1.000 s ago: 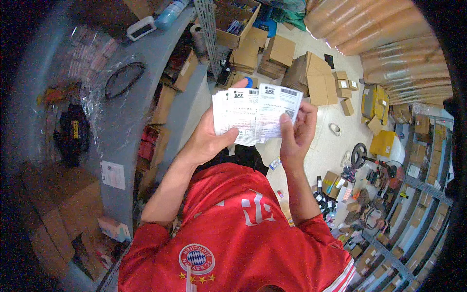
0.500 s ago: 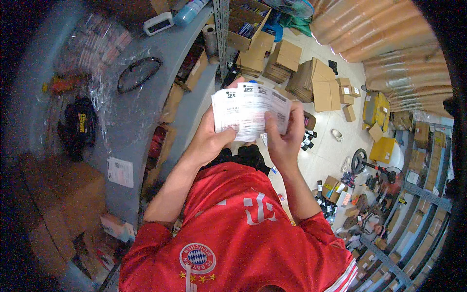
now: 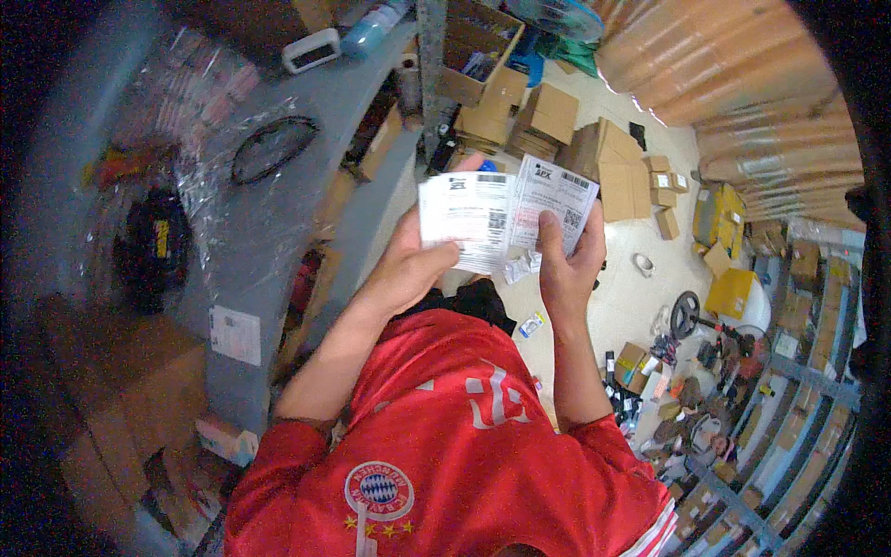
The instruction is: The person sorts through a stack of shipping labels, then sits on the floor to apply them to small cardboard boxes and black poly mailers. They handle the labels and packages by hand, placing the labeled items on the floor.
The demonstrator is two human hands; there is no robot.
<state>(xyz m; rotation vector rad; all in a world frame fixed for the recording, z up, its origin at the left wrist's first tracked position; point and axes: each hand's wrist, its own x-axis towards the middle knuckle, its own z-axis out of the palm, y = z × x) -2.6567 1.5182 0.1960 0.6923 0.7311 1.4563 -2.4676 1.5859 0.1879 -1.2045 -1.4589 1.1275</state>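
Observation:
In front of my chest, my left hand (image 3: 413,255) grips a stack of white printed shipping labels (image 3: 464,218), its thumb pressed on the lower edge of the top sheet. My right hand (image 3: 574,255) holds one or more similar shipping labels (image 3: 554,200), thumb on the front and fingers behind. The right-hand labels tilt a little and sit beside the stack, close to its right edge. Barcodes and square codes show on both faces. How many sheets my right hand holds I cannot tell.
On the left, a grey shelf (image 3: 348,130) carries plastic wrap, a black loop (image 3: 274,148) and a loose label (image 3: 235,335). Flattened cardboard (image 3: 617,176) and small boxes (image 3: 661,186) lie on the floor ahead. Shelving (image 3: 812,371) and mixed goods (image 3: 696,418) stand at right.
My right hand has moved right, and its labels are now drawn apart from the stack. Before, the sheets were fanned together between both hands. My left hand keeps the stack.

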